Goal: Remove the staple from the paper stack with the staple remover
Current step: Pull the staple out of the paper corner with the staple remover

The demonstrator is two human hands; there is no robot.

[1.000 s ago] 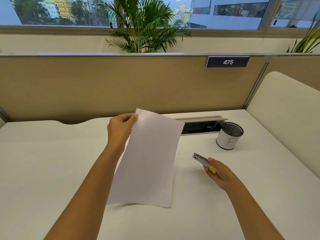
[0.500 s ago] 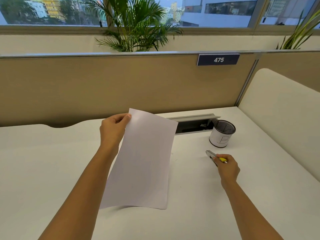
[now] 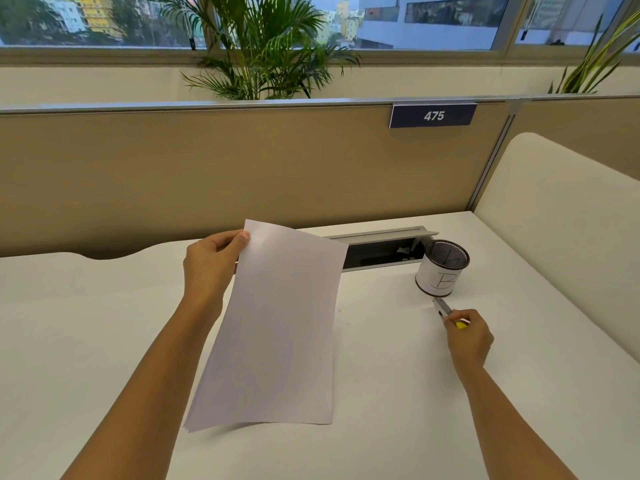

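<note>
Can't tell the contents of the mesh cup (image 3: pixel 442 271), back right on the desk (image 3: pixel 381 362). Pinching the stack (image 3: pixel 277 327) by its top corner with the left hand (image 3: pixel 207 268), sheets held up. Gripping the remover (image 3: pixel 443 308) in the curled right hand (image 3: pixel 469 337), tip just beside the cup, well right of the stack.

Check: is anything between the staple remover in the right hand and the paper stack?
Nothing visible. Only desk surface lies between the staple remover and the paper stack; the mesh cup stands beyond the remover, off that line.
</note>
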